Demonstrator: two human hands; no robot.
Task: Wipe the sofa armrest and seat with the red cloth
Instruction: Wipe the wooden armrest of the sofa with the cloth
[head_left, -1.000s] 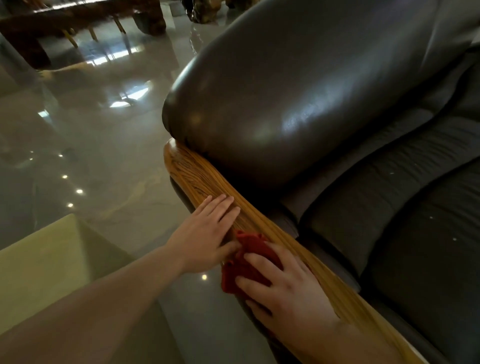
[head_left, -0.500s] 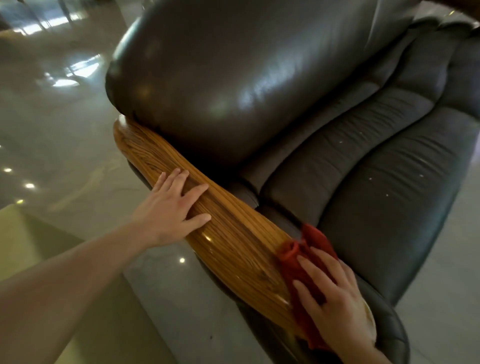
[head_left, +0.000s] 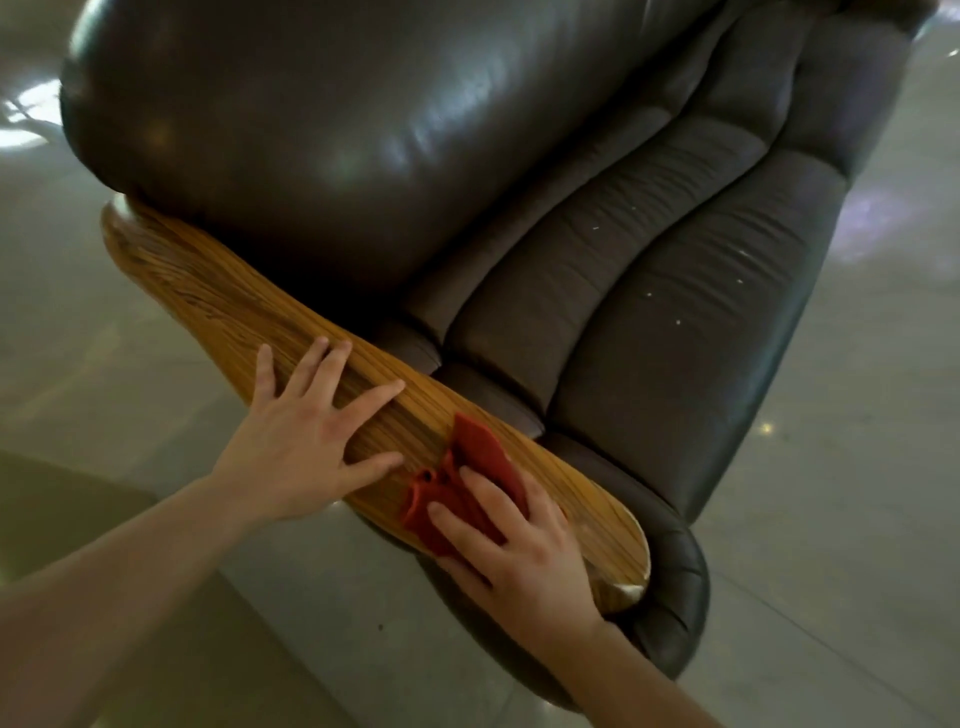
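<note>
Glossy grey tiled floor (head_left: 857, 519) reflects bright window light at upper left; olive-green flat surface (head_left: 62, 509) at lower left.

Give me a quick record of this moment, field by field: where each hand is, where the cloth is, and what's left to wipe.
left hand: flat on wooden armrest, fingers spread, holding nothing
right hand: pressing red cloth onto armrest
cloth: bunched, near armrest's front end
seat: pale specks visible, no cloth on it

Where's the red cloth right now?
Under the right hand on the wooden armrest, near its front end, beside the left hand: the cloth.
</note>
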